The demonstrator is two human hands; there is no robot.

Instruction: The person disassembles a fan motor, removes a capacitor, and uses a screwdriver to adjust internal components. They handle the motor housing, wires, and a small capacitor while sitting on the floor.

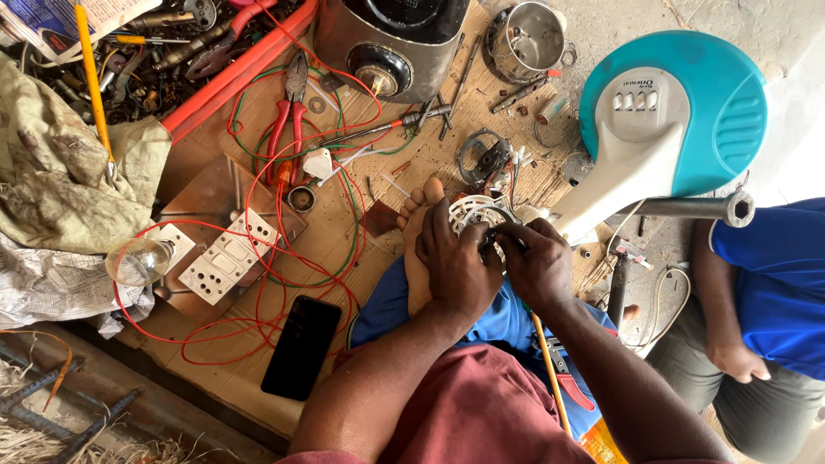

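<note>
Closest in, a maroon sleeve fills the bottom edge, both forearms reaching up from it. Far left lies a crumpled cloth, with a clear light bulb just below it and a white switch board beside that, red wire looping all around. A black phone lies flat on the cardboard, and red-handled pliers rest higher up. Then the left hand, fingers curled tight around the near side of a small round motor part with white casing, which sits just by a bare foot. The right hand pinches the same part from the other side, fingertips closed on it. Beyond stands a teal and white fan base, and at the far right another person in a blue shirt sits with a hand resting on a knee
</note>
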